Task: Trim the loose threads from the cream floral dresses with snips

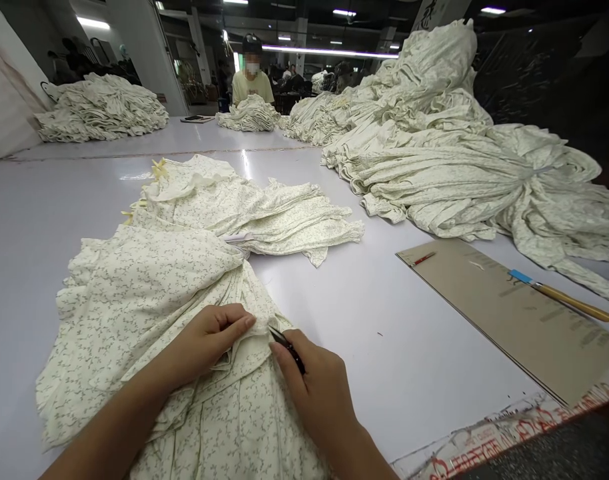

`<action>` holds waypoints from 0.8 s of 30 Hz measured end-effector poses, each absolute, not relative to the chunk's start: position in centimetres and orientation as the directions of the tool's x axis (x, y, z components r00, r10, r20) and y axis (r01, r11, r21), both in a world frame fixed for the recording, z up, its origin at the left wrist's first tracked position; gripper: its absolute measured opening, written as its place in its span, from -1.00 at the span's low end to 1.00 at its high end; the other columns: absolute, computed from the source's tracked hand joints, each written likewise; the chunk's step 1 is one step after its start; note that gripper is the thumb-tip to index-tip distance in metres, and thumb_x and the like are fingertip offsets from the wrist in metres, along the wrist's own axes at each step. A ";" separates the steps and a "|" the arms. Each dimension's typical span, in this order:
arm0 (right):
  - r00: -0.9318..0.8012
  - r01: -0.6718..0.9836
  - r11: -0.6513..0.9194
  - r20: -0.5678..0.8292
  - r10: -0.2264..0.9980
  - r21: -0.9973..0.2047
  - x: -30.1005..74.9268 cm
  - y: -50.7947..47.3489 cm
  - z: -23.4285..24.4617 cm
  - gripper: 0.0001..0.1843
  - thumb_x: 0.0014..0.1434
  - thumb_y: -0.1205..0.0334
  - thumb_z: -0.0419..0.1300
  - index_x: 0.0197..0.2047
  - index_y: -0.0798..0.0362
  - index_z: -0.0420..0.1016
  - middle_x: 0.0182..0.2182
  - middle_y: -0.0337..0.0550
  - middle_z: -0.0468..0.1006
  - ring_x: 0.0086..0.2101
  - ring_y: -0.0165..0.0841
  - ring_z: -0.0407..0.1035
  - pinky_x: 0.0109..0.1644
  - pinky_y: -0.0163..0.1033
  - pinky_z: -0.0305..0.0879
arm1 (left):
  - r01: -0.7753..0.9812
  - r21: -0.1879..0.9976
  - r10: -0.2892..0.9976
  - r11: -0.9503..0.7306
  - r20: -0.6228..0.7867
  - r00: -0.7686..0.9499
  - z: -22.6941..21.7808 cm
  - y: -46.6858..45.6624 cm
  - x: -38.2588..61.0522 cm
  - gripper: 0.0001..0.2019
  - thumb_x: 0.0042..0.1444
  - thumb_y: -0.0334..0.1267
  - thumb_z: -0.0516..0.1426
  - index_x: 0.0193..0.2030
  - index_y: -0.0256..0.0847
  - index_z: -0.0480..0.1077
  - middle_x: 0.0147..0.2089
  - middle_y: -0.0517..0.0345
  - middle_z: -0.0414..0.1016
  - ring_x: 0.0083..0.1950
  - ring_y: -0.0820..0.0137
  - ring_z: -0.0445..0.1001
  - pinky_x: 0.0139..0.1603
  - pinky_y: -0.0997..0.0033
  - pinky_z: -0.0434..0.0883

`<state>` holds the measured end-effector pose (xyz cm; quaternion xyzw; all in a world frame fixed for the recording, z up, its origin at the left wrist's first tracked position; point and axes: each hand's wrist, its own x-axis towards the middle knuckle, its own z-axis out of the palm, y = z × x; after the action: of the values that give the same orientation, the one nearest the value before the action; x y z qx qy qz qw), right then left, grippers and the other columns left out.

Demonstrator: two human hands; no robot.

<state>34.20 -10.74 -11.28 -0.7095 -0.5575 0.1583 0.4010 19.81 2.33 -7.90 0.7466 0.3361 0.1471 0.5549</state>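
A pale garment (149, 277) with a small leafy print spreads over the near left of the table and hangs toward me. My left hand (217, 337) pinches a fold of its fabric between thumb and fingers. Close beside it, my right hand (314, 373) grips small dark thread snips (288, 348), their tip touching the cloth by my left fingertips. Whether the blades are apart I cannot tell. Just beyond lies another part of the printed cloth (244, 203), gathered toward the right, with yellow ribbon ends (158, 169) at its left side.
Large heaps of the same printed cloth (434, 153) fill the right back; another pile (102, 110) is at the far left. A cardboard sheet (484, 300) at right carries a red pen (423, 259) and a wooden-handled tool (569, 299). A masked person (253, 83) stands across the table (344, 333).
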 end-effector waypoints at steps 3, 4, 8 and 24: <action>0.447 0.432 -0.125 0.092 0.890 -0.893 35.3 -11.4 -11.6 -0.69 0.32 -0.03 0.05 -0.36 -0.01 0.32 -0.60 -0.37 0.25 -0.58 -0.44 0.13 -0.50 -0.35 0.01 | 0.317 0.909 0.715 -0.270 -0.031 0.698 -7.4 2.4 19.7 -0.81 0.19 -0.17 0.10 -0.38 -0.17 0.45 -0.30 0.17 0.36 -0.28 0.36 0.31 -0.23 0.40 0.27; 0.478 0.356 -0.140 0.051 0.877 -0.924 35.7 -11.6 -11.8 -0.67 0.30 -0.05 0.06 -0.39 -0.01 0.30 -0.60 -0.38 0.19 -0.58 -0.44 0.08 -0.51 -0.35 -0.02 | 0.284 0.906 0.729 -0.313 0.037 0.684 -7.1 2.4 19.7 -0.84 0.17 -0.22 0.09 -0.36 -0.15 0.46 -0.22 0.14 0.38 -0.20 0.32 0.34 -0.17 0.38 0.29; 0.545 0.224 -0.163 -0.015 0.838 -0.961 36.8 -12.3 -12.3 -0.63 0.32 -0.06 0.02 -0.42 -0.01 0.24 -0.58 -0.38 0.09 -0.55 -0.43 0.02 -0.51 -0.35 0.00 | 0.161 0.904 0.704 -0.395 0.185 0.686 -5.7 2.6 19.5 -0.75 0.12 -0.28 -0.03 -0.58 -0.15 0.26 -0.34 0.10 0.38 -0.32 0.33 0.35 -0.36 0.39 0.31; 0.563 0.084 -0.110 -0.044 0.825 -0.990 36.9 -12.4 -13.1 -0.64 0.28 -0.06 0.06 -0.42 0.01 0.25 -0.54 -0.37 0.10 -0.50 -0.43 0.01 -0.46 -0.35 -0.01 | 0.567 0.627 0.763 -0.535 0.070 0.643 -5.2 1.2 19.8 -0.80 0.24 -0.14 -0.02 -0.31 -0.15 0.34 -0.55 0.29 0.39 -0.59 0.43 0.30 -0.58 0.50 0.20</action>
<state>36.89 -12.42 -13.11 -0.6716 -0.3383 0.3224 0.5749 19.83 1.22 -5.18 0.8593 0.3867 0.1702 0.2882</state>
